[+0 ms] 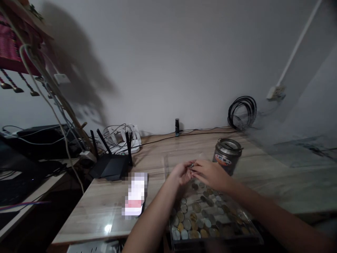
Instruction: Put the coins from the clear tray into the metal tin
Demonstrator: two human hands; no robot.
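Both hands meet over the far end of a clear tray full of coins, which sits at the near edge of the counter. The left hand and the right hand are pressed fingertip to fingertip, and together they pinch a small dark coin-like piece held just above the tray. Both hands look closed on it, though the piece is too small and blurred to make out its face.

My guess is that the step in hand is picking one coin out and examining or turning it. The next move would call for a steady pinch so it does not drop back among the others, and a clear place to set it down.

Just beside the right hand stands a round metal tin with a slotted lid; it carries a red and white label, but the writing cannot be read. A phone lies left of the tray, its screen blurred. Further left, a black router with raised antennas sits by the wall, with no brand visible.
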